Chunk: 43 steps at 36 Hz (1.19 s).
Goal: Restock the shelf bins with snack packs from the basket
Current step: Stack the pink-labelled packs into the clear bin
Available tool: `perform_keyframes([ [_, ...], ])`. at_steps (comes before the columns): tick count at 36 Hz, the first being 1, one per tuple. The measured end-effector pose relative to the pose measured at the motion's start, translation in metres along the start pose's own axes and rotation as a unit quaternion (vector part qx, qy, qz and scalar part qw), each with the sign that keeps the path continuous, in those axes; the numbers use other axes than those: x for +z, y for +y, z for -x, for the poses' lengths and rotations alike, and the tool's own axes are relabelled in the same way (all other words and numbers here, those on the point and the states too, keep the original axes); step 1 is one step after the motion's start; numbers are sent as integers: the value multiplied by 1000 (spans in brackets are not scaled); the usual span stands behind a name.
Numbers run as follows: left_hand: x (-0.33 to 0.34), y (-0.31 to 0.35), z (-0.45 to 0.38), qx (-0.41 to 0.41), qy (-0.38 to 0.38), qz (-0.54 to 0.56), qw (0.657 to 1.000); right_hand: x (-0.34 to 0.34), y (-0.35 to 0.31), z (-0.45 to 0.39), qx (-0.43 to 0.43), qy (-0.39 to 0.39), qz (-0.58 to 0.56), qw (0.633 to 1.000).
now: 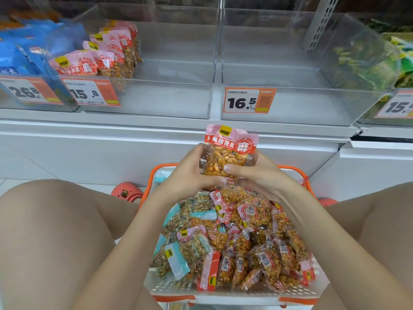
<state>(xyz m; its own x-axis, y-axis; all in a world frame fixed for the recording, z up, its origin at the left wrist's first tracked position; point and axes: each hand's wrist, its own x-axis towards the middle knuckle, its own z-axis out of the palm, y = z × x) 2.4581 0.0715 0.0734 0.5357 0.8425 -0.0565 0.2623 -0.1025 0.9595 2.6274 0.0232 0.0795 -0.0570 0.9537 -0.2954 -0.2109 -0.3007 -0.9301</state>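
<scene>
Above the basket I hold a pink-topped pack of peanuts (228, 153) upright with both hands. My left hand (190, 173) grips its left side and my right hand (257, 175) grips its right side, thumbs across the front. Below them the white basket with orange rim (223, 296) is piled with several pink and pale-blue snack packs (234, 242). The clear bin tagged 15.8 (156, 95) holds a row of the same pink packs (107, 57) at its left side. The clear bin tagged 16.5 (312, 104) holds nothing visible.
Blue bags (26, 52) fill the bin at far left and green packs (384, 61) the bin at far right. A white cabinet front (111, 148) runs under the bins. My knees flank the basket, with orange clogs (127, 193) on the floor.
</scene>
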Motion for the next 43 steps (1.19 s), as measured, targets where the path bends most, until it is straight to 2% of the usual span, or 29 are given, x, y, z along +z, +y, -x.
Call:
perform_keyframes([
  [6,-38,17,-7,39,42,-56,997,37,-30,-18,-86,56,84,991],
  [11,-111,48,-16,66,115,-161,978,74,-83,-58,-163,69,105,979],
  [13,-145,57,-20,99,151,-246,952,87,-108,-79,-192,87,108,972],
  [15,-175,59,-27,135,198,-335,911,100,-131,-100,-221,108,119,962],
  [18,-202,57,-45,145,254,-419,860,116,-155,-139,-252,141,150,946],
  [21,-209,46,-63,147,224,-441,857,130,-162,-186,-227,180,196,937],
  [24,-209,39,-75,133,169,-466,858,133,-165,-234,-170,207,192,944],
  [28,-223,34,-75,113,156,-501,844,128,-169,-277,-95,188,193,958],
  [30,-231,30,-75,108,165,-524,828,124,-170,-296,-92,175,209,958],
  [36,-234,33,-87,88,160,-548,817,114,-155,-351,-135,102,256,952],
  [40,-238,29,-90,92,162,-541,820,102,-138,-374,-189,120,339,914],
  [43,-237,27,-89,94,151,-555,813,97,-134,-382,-179,141,396,889],
])
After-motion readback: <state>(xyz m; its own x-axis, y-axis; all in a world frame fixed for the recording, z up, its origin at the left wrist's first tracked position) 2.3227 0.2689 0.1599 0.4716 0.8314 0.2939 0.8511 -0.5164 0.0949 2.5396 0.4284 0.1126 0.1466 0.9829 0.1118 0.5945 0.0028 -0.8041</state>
